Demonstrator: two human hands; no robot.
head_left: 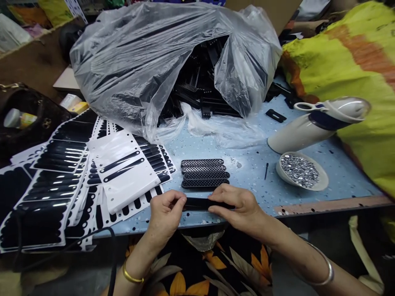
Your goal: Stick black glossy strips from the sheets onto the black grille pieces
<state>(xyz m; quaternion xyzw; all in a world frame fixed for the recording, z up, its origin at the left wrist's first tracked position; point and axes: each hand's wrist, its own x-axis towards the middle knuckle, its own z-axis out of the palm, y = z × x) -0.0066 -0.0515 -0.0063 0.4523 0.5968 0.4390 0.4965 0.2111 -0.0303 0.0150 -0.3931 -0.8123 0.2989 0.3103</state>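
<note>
Currently L hand [166, 211] pinches one end of a blk strip [197, 204] btwn thumb & fingers, R hand [242, 203] grips the other end. Strip's held crosswise nr the front edge of the blue table [247, 168], just this side of four blk mesh pcs [206, 175] side by side. Bowl [323, 179] w/ metal bits [299, 170] to R.

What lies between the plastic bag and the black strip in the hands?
In the head view, four black mesh-patterned pieces lie there, nearer the black strip; blue table shows towards the plastic bag.
</note>
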